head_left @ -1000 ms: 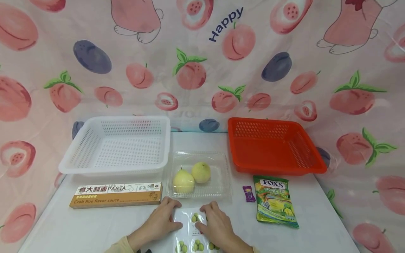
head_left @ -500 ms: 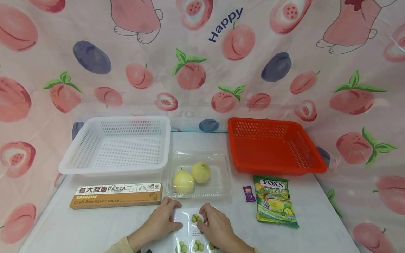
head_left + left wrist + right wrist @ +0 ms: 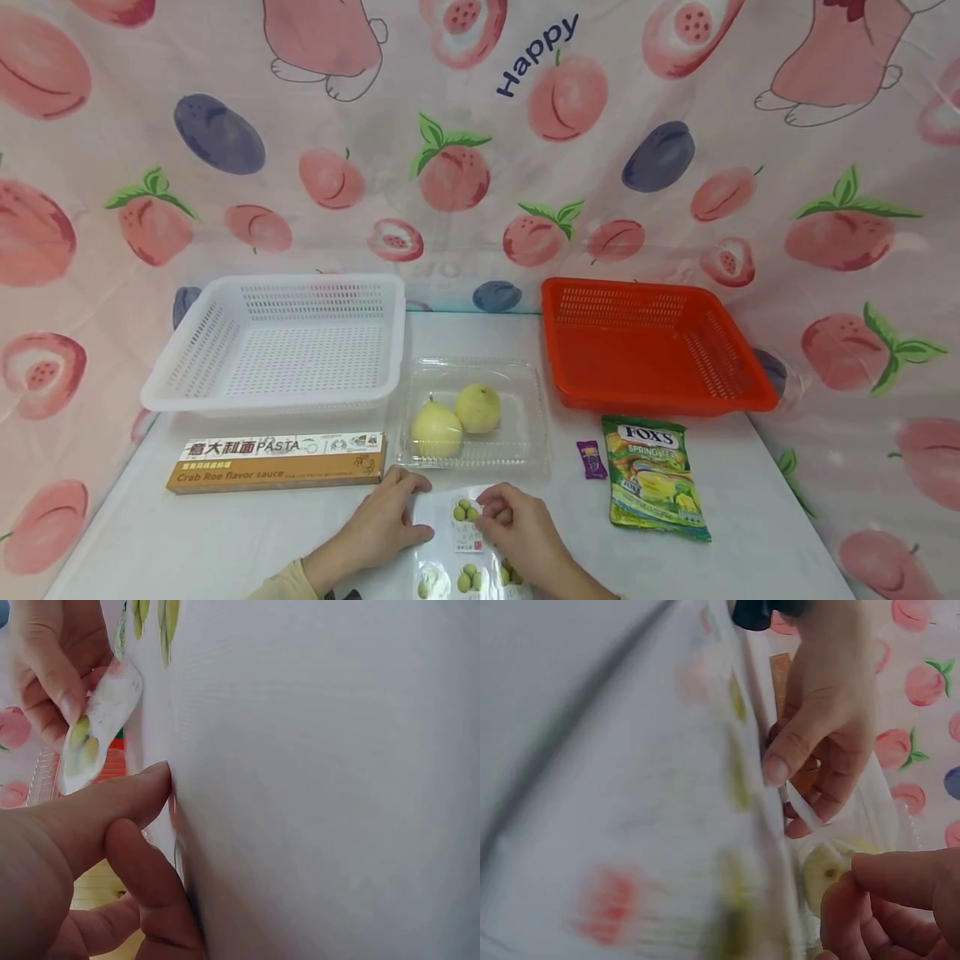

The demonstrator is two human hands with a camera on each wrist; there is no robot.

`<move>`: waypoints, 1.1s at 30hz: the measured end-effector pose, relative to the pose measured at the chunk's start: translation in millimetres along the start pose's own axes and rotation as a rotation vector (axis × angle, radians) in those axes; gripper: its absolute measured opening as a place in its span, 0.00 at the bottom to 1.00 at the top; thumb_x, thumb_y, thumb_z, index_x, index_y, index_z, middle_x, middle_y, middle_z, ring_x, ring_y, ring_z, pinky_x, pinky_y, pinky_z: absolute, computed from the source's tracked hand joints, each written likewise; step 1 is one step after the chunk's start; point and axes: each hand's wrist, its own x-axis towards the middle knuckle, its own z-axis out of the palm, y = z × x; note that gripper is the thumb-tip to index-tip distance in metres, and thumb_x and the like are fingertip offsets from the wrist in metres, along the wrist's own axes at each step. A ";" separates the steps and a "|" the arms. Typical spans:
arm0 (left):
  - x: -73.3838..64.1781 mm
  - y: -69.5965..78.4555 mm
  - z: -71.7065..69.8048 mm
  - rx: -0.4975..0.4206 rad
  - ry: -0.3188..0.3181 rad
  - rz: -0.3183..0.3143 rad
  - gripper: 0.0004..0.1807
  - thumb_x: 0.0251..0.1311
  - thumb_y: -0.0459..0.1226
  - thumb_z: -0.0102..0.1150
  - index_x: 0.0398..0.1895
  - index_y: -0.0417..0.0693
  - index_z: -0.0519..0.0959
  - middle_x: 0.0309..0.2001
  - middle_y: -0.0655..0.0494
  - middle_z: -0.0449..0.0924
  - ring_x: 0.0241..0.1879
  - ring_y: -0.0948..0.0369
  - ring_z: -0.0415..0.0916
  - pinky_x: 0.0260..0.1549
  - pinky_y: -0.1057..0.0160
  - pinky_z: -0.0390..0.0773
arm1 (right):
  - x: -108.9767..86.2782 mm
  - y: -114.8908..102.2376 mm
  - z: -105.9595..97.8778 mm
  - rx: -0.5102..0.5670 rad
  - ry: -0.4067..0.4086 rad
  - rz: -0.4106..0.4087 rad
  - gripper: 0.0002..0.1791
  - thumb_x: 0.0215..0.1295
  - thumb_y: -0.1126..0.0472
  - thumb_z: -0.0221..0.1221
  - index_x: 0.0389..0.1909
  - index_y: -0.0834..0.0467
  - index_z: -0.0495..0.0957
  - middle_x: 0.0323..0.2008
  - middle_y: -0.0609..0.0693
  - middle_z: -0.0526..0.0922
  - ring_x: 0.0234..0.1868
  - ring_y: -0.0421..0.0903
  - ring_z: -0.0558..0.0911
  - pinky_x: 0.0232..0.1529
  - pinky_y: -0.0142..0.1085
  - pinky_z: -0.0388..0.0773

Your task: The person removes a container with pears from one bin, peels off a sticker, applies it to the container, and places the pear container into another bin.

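Observation:
A glossy sheet of pear-printed stickers (image 3: 438, 550) lies at the front of the table. My left hand (image 3: 381, 518) rests at the sheet's upper left, thumb and fingertips against it. With thumb and index finger, my right hand (image 3: 525, 533) pinches the upper right edge of one sticker (image 3: 468, 537). That sticker appears bent and lifted in the left wrist view, where the right hand (image 3: 56, 671) holds it beside my left thumb. Just beyond the sheet stands a clear plastic container (image 3: 519, 417) with two yellow-green pears (image 3: 437, 430) inside.
At the back are a white basket (image 3: 273, 404) on the left and a red basket (image 3: 660, 400) on the right. A pasta box (image 3: 277, 462) lies at left. At right lie a small purple packet (image 3: 591, 460) and a green FOX'S candy bag (image 3: 656, 479).
My right hand's fingers have drawn together on the sticker and shifted slightly right, raising its edge from the sheet. The left hand has stayed in place.

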 end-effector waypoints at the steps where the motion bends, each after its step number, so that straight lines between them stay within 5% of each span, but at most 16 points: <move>1: 0.2 -0.2 0.1 -0.001 -0.002 -0.001 0.28 0.49 0.39 0.75 0.53 0.41 0.75 0.37 0.56 0.64 0.23 0.68 0.65 0.21 0.67 0.69 | -0.3 -1.2 -1.5 0.013 -0.005 0.012 0.07 0.62 0.62 0.66 0.39 0.56 0.80 0.28 0.44 0.79 0.29 0.41 0.77 0.29 0.30 0.77; 7: -2.9 4.2 -1.6 0.032 0.011 0.020 0.28 0.52 0.41 0.74 0.54 0.42 0.75 0.40 0.56 0.66 0.23 0.69 0.65 0.21 0.68 0.70 | -2.6 -11.4 -13.2 0.080 -0.021 0.025 0.05 0.63 0.59 0.65 0.38 0.55 0.82 0.29 0.45 0.80 0.29 0.43 0.77 0.28 0.30 0.77; 11: -8.8 22.4 -12.4 0.070 0.071 0.124 0.20 0.60 0.43 0.67 0.52 0.44 0.77 0.42 0.58 0.75 0.23 0.72 0.66 0.21 0.70 0.71 | -2.8 -26.5 -26.1 0.127 -0.010 -0.020 0.09 0.64 0.58 0.65 0.41 0.59 0.82 0.30 0.47 0.81 0.29 0.44 0.77 0.27 0.30 0.77; 15: -6.1 47.9 -31.4 -0.072 0.044 0.189 0.16 0.71 0.46 0.54 0.48 0.45 0.80 0.33 0.62 0.80 0.18 0.71 0.69 0.16 0.68 0.74 | 1.2 -43.2 -38.7 0.163 0.027 -0.056 0.12 0.64 0.58 0.65 0.44 0.61 0.82 0.32 0.48 0.82 0.31 0.44 0.79 0.31 0.30 0.78; 18: 4.3 62.7 -44.5 -0.183 -0.002 0.171 0.19 0.73 0.49 0.47 0.46 0.47 0.82 0.23 0.64 0.77 0.13 0.67 0.71 0.11 0.65 0.74 | 7.8 -53.7 -45.6 0.184 0.063 -0.088 0.13 0.64 0.59 0.65 0.45 0.62 0.82 0.33 0.50 0.83 0.33 0.45 0.80 0.35 0.32 0.79; 22: 24.3 74.0 -55.5 -0.209 0.005 0.162 0.16 0.71 0.50 0.51 0.42 0.49 0.82 0.17 0.64 0.74 0.13 0.65 0.70 0.11 0.65 0.73 | 18.9 -63.0 -53.3 0.182 0.113 -0.120 0.11 0.63 0.61 0.66 0.43 0.61 0.83 0.34 0.52 0.83 0.34 0.47 0.81 0.37 0.33 0.81; 33: 79.5 86.1 -81.9 -0.151 0.067 0.125 0.08 0.68 0.40 0.58 0.38 0.47 0.82 0.31 0.56 0.82 0.18 0.63 0.73 0.17 0.64 0.75 | 63.0 -76.9 -74.2 0.148 0.188 -0.164 0.10 0.63 0.62 0.65 0.44 0.62 0.84 0.32 0.51 0.84 0.31 0.52 0.82 0.34 0.35 0.80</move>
